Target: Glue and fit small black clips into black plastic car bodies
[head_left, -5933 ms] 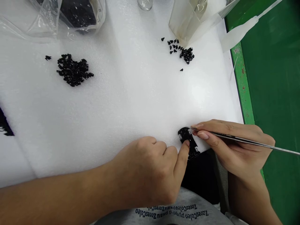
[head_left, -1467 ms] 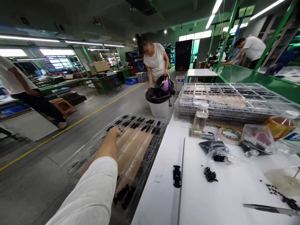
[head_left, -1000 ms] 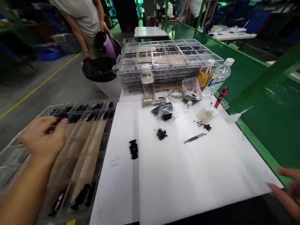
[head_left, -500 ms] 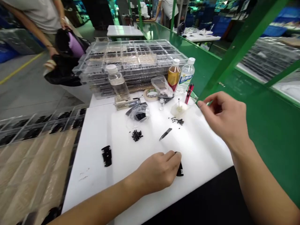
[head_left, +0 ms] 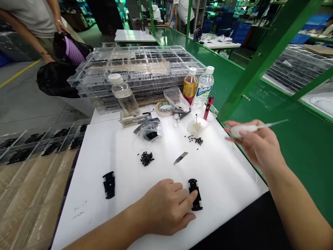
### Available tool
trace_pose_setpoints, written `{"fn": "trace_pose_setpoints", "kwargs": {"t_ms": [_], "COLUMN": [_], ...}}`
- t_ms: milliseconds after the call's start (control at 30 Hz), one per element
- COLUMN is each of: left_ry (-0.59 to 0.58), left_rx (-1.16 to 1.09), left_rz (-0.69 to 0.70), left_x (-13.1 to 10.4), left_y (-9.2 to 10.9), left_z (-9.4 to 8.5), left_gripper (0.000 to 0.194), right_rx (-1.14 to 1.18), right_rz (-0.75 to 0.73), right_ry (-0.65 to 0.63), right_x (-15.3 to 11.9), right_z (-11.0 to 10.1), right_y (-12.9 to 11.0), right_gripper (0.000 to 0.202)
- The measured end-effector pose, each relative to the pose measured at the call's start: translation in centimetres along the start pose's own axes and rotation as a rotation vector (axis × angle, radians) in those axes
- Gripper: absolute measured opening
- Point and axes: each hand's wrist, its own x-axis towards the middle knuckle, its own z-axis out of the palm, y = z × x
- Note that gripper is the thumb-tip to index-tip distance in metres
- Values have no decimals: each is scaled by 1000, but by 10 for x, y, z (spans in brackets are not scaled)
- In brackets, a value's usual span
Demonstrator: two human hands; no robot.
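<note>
My left hand (head_left: 169,208) lies over the white work board, its index fingertip resting on a black plastic part (head_left: 194,187). Thumb and index finger are apart, and the other fingers are curled. Raised at the right, my right hand (head_left: 260,142) is shut on a small white dropper bottle (head_left: 243,131) with a long thin tip, somewhat blurred. A second black plastic part (head_left: 109,184) lies farther left. Between and behind them are a loose blade (head_left: 180,158), a pile of tiny black pieces (head_left: 147,158) and a smaller scatter of them (head_left: 198,140).
Behind lie a clear bag (head_left: 153,131), tape roll (head_left: 164,109), glass vial (head_left: 176,120), red cutter (head_left: 208,108), water bottle (head_left: 125,97), tea bottle (head_left: 190,86) and labelled bottle (head_left: 204,88). Stacked clear trays (head_left: 104,74) stand farther back. A green post (head_left: 249,66) rises at right. A person (head_left: 33,21) stands back left.
My right hand, with no bottle visible in it before, now holds the white dropper bottle. My left hand has loosened from a pinch, uncovering more of the black part. The view has shifted slightly.
</note>
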Motion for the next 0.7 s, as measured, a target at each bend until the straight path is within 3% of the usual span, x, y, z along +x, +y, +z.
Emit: {"fn": "trace_pose_setpoints", "kwargs": {"t_ms": [33,100,267,433,533,600,700], "left_ry": [5,21,19,5,22,9,-4], "left_rx": [7,29,5,-34,-39,-34,-30], "left_rz": [-2,-11,-33,-25,-33,-36,-33], "left_x": [-1,-2,-1,-2,-2,-1,-2], "left_y": [0,-1,3,-1,-2,-1,0], "left_z": [1,3,2,4,5,4,5], "left_gripper": [36,35,34,33,31,31,36], "right_rx": [181,231,265,351,307,231,94], "right_rz": [16,45,146,167,168,78,-114], "right_ry": [-66,-136,-89,61,41,9,89], "right_x": [-19,-54,-106,-104,-99,-99,-100], "right_z": [4,15,35,49,56,60,71], "right_y": [0,8,26,10,1,0,2], "right_gripper": [33,29,32,37,49,38,24]}}
